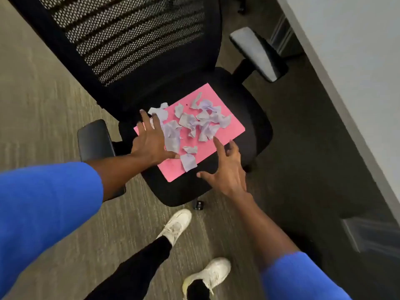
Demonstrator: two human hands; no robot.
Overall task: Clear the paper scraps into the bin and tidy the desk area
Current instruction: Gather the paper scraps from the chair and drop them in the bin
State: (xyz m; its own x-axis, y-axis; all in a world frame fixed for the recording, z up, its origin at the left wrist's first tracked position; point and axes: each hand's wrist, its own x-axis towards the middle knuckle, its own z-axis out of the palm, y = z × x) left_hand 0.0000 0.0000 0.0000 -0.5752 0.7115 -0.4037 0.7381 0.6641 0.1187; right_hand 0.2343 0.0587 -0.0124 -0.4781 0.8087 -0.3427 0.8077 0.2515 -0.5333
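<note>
Paper scraps (190,122), pale lilac and crumpled, lay scattered over a pink sheet (229,124) on the black seat (255,118) of an office chair; that was where your task's things were, with no bin in view. Nearest to you were your two white shoes (176,226), planted on grey-brown striped carpet (43,100), and your two blue sleeves (43,204) at the bottom corners. Your left hand (149,141) rested flat on the near left corner of the pink sheet, fingers spread and gripping nothing, its thumb edge touching one of the larger scraps. Your right hand (227,172) hovered at the near right edge of the sheet, fingers splayed wide and empty, the forefinger pointing toward the pile; whether it touched the sheet could not be told. I counted roughly fifteen scraps, though several overlapped and the exact number was unclear, plus one pink sheet. A small dark caster (198,205) showed under the front of the seat. The chair had two padded armrests, one (95,139) by your left forearm and one (257,53) farther off on the right. Beyond the seat rose the black mesh backrest (134,35). Along the right ran a pale grey surface (357,61) above dark floor.
</note>
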